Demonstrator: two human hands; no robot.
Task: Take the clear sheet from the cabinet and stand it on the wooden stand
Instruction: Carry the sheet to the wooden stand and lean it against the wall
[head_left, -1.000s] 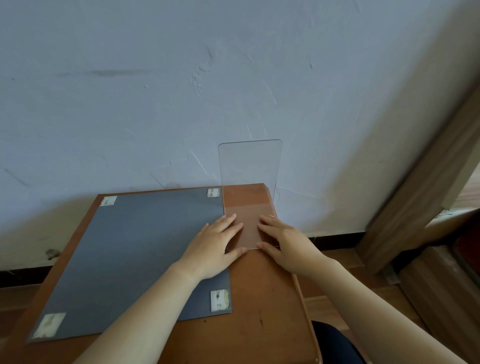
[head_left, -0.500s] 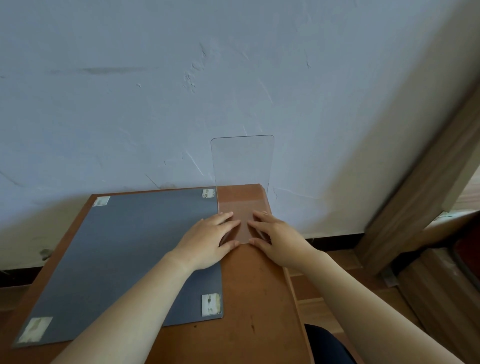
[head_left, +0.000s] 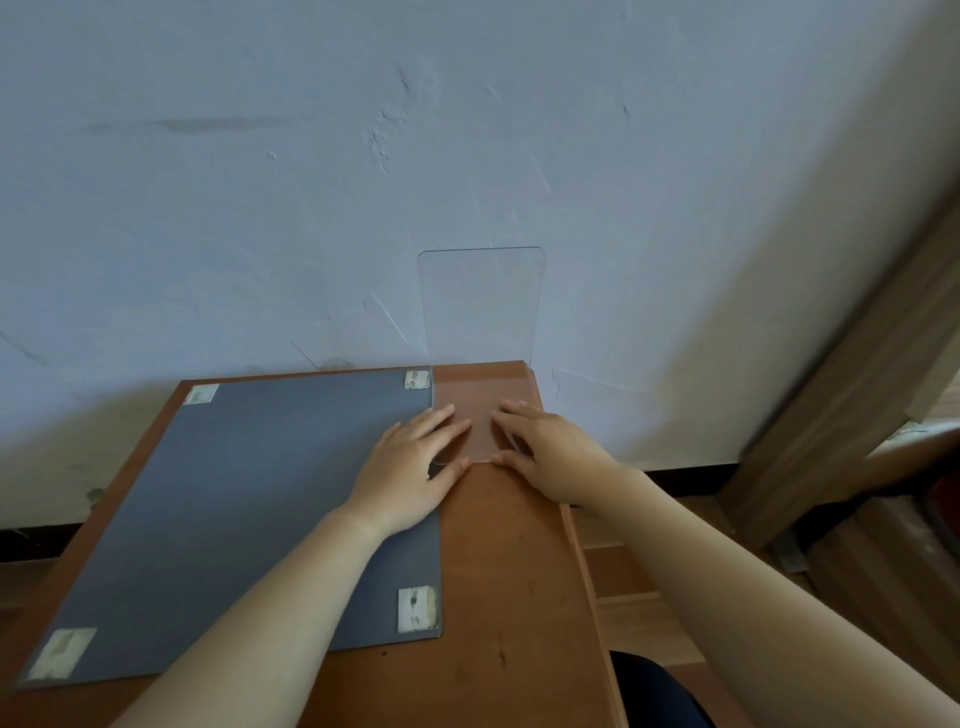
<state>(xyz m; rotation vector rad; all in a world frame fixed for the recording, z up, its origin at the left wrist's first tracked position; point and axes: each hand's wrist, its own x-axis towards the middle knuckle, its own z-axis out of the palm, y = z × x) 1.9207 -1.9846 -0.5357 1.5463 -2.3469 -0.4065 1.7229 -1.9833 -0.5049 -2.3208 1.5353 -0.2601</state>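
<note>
The clear sheet (head_left: 480, 306) has rounded top corners and rises against the pale wall at the back right corner of the brown wooden top (head_left: 509, 571). Its lower part lies flat on the wood between my hands. My left hand (head_left: 410, 467) rests across the sheet's left edge and the grey mat, thumb at the sheet's front edge. My right hand (head_left: 545, 452) lies on the sheet's right side, fingers spread, thumb also at the front edge. I cannot make out a separate wooden stand.
A grey mat (head_left: 249, 519) taped at its corners covers the left of the wooden top. The wall stands directly behind. A wooden door frame (head_left: 852, 395) and wood floor lie to the right, below the top's right edge.
Both hands have slid inward and toward the wall on the sheet. The flat part on the wood looks shorter and the upright part taller. The view has shifted slightly.
</note>
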